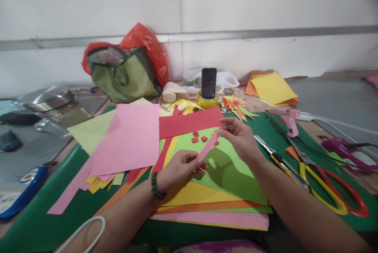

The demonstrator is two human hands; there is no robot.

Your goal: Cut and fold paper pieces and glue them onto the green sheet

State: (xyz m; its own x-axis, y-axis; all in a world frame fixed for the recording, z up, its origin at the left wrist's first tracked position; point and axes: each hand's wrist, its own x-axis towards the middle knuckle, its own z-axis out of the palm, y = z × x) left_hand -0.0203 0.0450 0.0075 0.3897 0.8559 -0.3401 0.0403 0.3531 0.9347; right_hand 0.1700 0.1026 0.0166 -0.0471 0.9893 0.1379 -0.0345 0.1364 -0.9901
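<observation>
A narrow pink paper strip (208, 146) is stretched at a slant between my two hands. My left hand (185, 164), with a dark green bead bracelet (157, 186) on its wrist, pinches the lower end. The upper end is between the thumb and fingers of my right hand (238, 137). Beneath them lies a light green sheet (236, 174) on a stack of coloured paper. Several small red paper squares (195, 140) rest on that sheet, behind the strip. A red paper piece (189, 122) lies just beyond, and a large pink sheet (130, 135) is to the left.
On the right lie a box cutter (282, 162), large scissors (330, 190) and a pink glue gun (288, 119) with its cable. A phone (208, 83) stands on a tape roll (208, 100) at the back, beside a paper flower (233, 103). A green bag (124, 76) and glass jar (59, 107) stand left.
</observation>
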